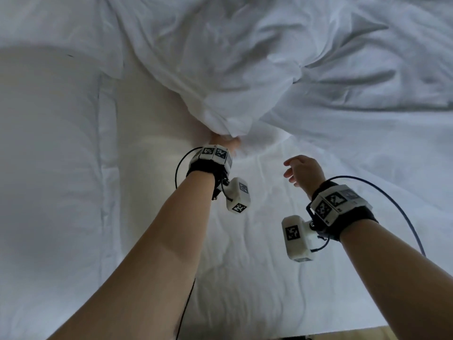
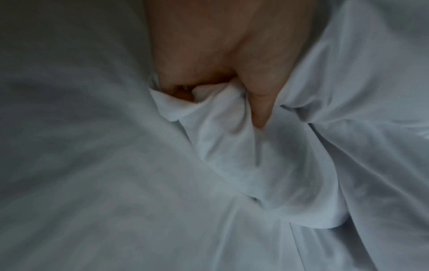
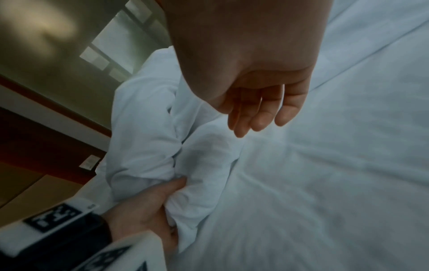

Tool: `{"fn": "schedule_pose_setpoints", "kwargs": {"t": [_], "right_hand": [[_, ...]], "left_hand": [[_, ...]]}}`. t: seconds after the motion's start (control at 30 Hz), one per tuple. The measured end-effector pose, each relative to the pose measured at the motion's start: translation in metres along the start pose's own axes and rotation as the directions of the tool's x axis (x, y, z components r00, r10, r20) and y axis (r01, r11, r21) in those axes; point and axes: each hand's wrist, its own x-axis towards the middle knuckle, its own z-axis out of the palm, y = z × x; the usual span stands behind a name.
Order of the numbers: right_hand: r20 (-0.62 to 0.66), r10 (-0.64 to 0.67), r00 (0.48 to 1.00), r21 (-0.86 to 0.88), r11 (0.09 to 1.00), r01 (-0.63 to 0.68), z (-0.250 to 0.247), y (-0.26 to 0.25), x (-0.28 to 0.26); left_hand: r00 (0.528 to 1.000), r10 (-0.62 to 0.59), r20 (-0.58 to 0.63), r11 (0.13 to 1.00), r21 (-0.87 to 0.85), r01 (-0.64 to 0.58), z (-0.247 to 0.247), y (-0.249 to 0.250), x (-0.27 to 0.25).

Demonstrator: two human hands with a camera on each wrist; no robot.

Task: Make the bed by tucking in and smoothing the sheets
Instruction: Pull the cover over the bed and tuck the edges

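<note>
Mid-step: left hand clenched on bunched top sheet; right hand loose, holding nothing. Next prob. grab w/ right, pull flat over bed.

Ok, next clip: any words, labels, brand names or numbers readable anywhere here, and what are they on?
None can be read.
Wristbands: black-and-white square marker patterns only, no letters or digits.
Wrist cameras: the same marker patterns, no text.
Small white tag on the dark wall band: too blurred to read.
White sheet gripped by the left hand: no print visible.
</note>
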Motion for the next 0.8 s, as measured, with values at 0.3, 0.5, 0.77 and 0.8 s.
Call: {"fn": "schedule_pose_setpoints", "kwargs": {"t": [0.3,0.5,0.77,0.8], "right_hand": [[0.177,0.074,0.981,0.050,0.995,-0.084,0.005,-0.014,-0.034],[0.079,0.023,0.997,-0.001,1.000,-0.023,0.011,-0.013,-0.066],[0.230,-0.133,0.964,-0.068,0.986,0.152,0.001,0.001,-0.147],[0.263,-0.165,0.950,-0.082,0.978,0.193,0.002,0.004,-0.156]], "left_hand": [[0.999,-0.021,0.031,0.996,0.087,0.018,-0.016,-0.009,-0.062],[0.991,-0.127,0.038,0.992,0.031,0.126,-0.030,-0.060,-0.136],[0.983,-0.178,-0.042,0.980,-0.091,0.174,-0.041,-0.134,-0.253],[0.982,-0.183,-0.043,0.978,-0.115,0.177,-0.037,-0.140,-0.263]]}}
